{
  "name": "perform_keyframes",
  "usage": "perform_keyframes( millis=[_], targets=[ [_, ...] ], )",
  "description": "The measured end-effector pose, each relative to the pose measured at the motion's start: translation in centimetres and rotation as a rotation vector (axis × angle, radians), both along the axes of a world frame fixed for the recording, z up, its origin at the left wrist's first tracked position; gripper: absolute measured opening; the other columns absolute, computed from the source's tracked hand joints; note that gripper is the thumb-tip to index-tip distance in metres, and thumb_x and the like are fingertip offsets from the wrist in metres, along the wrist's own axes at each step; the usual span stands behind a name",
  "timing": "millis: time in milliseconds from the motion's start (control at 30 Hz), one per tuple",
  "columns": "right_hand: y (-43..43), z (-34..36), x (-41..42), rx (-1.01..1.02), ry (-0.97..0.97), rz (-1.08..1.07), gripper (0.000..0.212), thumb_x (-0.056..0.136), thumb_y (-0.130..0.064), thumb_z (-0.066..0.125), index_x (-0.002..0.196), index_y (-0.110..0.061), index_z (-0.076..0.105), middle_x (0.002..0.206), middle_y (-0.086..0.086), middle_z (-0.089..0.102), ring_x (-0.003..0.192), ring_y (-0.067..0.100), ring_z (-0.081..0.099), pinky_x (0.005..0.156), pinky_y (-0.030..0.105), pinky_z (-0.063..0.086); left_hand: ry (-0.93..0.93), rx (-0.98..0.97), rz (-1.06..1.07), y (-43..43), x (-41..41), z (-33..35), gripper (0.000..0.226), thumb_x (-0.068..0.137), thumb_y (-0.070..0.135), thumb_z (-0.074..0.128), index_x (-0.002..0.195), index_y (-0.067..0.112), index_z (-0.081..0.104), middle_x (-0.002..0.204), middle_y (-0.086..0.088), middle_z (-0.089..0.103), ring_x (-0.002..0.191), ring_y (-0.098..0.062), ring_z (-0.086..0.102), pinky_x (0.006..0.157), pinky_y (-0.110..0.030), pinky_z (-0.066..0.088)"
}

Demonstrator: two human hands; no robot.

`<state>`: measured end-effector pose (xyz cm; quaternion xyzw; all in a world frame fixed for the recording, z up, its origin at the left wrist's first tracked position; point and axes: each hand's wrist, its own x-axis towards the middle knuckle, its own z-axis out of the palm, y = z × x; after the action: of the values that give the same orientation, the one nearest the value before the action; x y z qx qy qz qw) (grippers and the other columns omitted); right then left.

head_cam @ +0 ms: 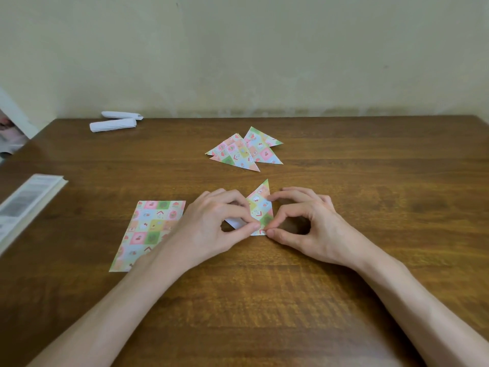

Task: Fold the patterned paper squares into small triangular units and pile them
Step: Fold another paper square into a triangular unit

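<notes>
Two white paper rolls (113, 124) lie at the far left of the table (370, 160), a booklet (29, 197) at its left edge, flat patterned sheets (148, 231) partly under the left forearm, folded triangles (244, 151) beyond the hands. The half-folded paper (260, 207) lies mid-table, pastel checks up, pointing away. The left hand (214, 223) and right hand (309, 223) both pinch its near corner, fingers curled

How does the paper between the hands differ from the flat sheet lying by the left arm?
The folded paper forms a pointed triangle; the flat sheet lies unfolded. The left hand and right hand pinch the folded paper; nobody grips the flat sheet. The folded paper shows a white flap; the flat sheet shows only print. Both carry the same pastel chequered pattern.
</notes>
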<state>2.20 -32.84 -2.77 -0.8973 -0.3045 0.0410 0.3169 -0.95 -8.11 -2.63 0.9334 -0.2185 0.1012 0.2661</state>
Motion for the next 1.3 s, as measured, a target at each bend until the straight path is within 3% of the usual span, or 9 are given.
perform_keyframes(
  millis=[100,200,533,700,1000,1200,1300],
  targets=[
    [0.1,0.1,0.0,-0.002,0.001,0.008,0.008,0.087,-0.054,0.074,0.089,-0.047,0.073,0.142,-0.032,0.049,0.146,-0.004,0.027,0.111,0.032,0.015,0.086,-0.071,0.041,-0.2,0.4,-0.1,0.014,0.083,0.052,0.077,0.089,0.040,0.079,0.103,0.022,0.064,0.104,-0.005,0.058,0.094,-0.036,0.043],
    [0.0,0.2,0.0,0.000,0.009,0.012,0.008,0.088,-0.053,0.074,0.091,-0.045,0.074,0.141,-0.032,0.050,0.144,-0.005,0.027,0.109,0.031,0.015,0.080,-0.055,0.038,-0.1,0.6,0.0,0.012,0.083,0.050,0.080,0.091,0.042,0.078,0.103,0.022,0.064,0.103,-0.004,0.059,0.091,-0.034,0.038],
    [1.8,-0.2,-0.7,-0.001,-0.146,-0.114,0.015,0.082,-0.053,0.069,0.084,-0.038,0.066,0.125,-0.028,0.056,0.131,-0.001,0.039,0.105,0.035,0.025,0.098,-0.025,0.028,0.0,0.5,0.1,0.018,0.083,0.058,0.072,0.095,0.045,0.074,0.106,0.025,0.061,0.107,-0.002,0.056,0.091,-0.027,0.032],
    [2.1,-0.2,-0.7,-0.012,-0.100,-0.135,0.017,0.078,-0.052,0.073,0.084,-0.038,0.066,0.127,-0.029,0.052,0.132,-0.003,0.035,0.104,0.032,0.019,0.099,-0.021,0.012,0.0,0.4,0.1,0.022,0.084,0.061,0.067,0.098,0.044,0.073,0.108,0.026,0.060,0.109,-0.002,0.055,0.093,-0.028,0.033],
    [2.5,-0.7,-0.7,-0.025,-0.106,-0.151,0.030,0.070,-0.067,0.055,0.080,-0.039,0.059,0.127,-0.031,0.048,0.134,-0.002,0.032,0.105,0.032,0.018,0.284,-0.058,-0.046,1.1,0.6,0.9,0.016,0.093,0.041,0.074,0.107,0.048,0.073,0.119,0.024,0.058,0.125,0.001,0.048,0.107,-0.020,0.024],
    [2.2,-0.1,-0.7,0.001,-0.053,-0.133,0.023,0.076,-0.058,0.073,0.080,-0.038,0.064,0.129,-0.028,0.050,0.136,0.000,0.033,0.109,0.036,0.020,0.305,-0.032,-0.049,1.1,0.6,1.2,0.018,0.093,0.038,0.074,0.107,0.049,0.073,0.119,0.024,0.056,0.125,0.004,0.046,0.106,-0.017,0.023],
    [2.5,-0.2,-0.7,0.016,-0.063,-0.169,0.036,0.069,-0.072,0.069,0.076,-0.037,0.065,0.125,-0.029,0.052,0.133,-0.002,0.035,0.104,0.034,0.020,0.313,-0.028,-0.052,1.1,0.6,1.3,0.018,0.093,0.040,0.073,0.108,0.049,0.072,0.120,0.025,0.056,0.126,0.006,0.044,0.105,-0.015,0.023]
  ],
)
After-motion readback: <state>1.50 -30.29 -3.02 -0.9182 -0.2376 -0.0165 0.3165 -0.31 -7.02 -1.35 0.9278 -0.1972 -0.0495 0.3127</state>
